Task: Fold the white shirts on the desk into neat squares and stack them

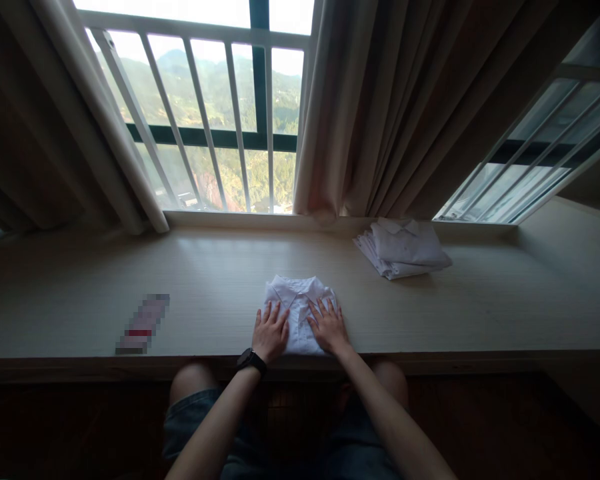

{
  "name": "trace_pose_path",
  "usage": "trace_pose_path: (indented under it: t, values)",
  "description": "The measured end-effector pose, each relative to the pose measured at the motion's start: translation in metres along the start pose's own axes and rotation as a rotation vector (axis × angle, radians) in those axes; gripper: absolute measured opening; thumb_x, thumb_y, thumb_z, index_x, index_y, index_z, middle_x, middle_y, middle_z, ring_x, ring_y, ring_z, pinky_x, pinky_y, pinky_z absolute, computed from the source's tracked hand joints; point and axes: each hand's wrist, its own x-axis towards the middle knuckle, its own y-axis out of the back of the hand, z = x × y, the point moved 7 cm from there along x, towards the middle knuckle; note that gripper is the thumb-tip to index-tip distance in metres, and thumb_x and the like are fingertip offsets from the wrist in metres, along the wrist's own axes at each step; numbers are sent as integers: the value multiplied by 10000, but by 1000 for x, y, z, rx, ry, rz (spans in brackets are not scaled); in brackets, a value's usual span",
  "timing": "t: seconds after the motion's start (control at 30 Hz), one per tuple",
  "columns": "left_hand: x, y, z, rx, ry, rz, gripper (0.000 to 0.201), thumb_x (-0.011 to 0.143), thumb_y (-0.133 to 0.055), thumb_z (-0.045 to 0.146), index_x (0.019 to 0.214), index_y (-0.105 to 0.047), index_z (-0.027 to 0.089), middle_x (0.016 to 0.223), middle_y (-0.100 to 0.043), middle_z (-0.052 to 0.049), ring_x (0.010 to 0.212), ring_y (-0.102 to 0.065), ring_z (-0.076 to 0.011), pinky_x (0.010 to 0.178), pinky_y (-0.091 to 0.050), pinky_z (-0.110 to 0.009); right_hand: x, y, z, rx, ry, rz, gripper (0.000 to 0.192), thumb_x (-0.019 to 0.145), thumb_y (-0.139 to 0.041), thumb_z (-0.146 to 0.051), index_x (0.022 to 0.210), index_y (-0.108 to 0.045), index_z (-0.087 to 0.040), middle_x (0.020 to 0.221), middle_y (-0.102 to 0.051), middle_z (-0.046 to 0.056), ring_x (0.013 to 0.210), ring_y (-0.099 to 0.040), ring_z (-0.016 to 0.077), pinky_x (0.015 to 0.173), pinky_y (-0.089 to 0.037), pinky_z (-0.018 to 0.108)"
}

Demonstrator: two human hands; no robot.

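A folded white shirt [299,313] lay on the pale tabletop [220,280], close to its near edge and roughly midway along it, collar turned toward the window [215,127]; the left hand [270,331] rested flat on the shirt's left part, fingers [271,313] spread apart and pointing toward the collar, holding nothing; a dark watch [251,361] sat on that wrist, just short of the tabletop's edge; the right hand [329,325] pressed flat on the shirt's right part, its fingers likewise splayed and gripping nothing; a strip of the shirt's front showed between the two hands; beyond the shirt and off to its right, well apart from it, a stack of folded white garments [403,247] sat near the back of the tabletop, just below the hem of a beige curtain [380,107]; to the shirt's left, well apart and near the same front edge, lay a small flat object [143,324], blurred so that I could not tell what it was; below the shirt, under the tabletop's edge, the person's knees and dark shorts [195,427] showed.
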Motion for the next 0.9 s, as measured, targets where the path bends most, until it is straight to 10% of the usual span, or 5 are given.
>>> trace_pose_path:
  t: [0.23,0.77,0.9]
  values:
    - [-33,9,26,-10,-181,-17,540,975,-477,449,1503,-433,344,1591,-378,-39,1498,-265,-317,1226,-40,-604,-54,10,-20,-22,151,109,533,998,-376,-531,1522,-355,-437,1634,-256,-28,1522,-135,360,1173,-55,686]
    - [-29,-6,14,-75,-96,-64,505,1002,-414,386,1506,-429,344,1618,-321,-29,1529,-176,-301,1227,-95,-597,-37,4,4,57,158,56,479,1002,-413,-469,1477,-448,-417,1597,-348,-18,1510,-222,310,1207,-136,608]
    - [-26,-11,-10,-226,127,-3,522,1005,-384,364,1506,-439,230,1642,-251,-97,1535,-150,-309,1227,-171,-568,-38,3,18,142,16,171,503,1015,-341,-415,1496,-455,-320,1609,-326,21,1517,-205,301,1206,-176,583]
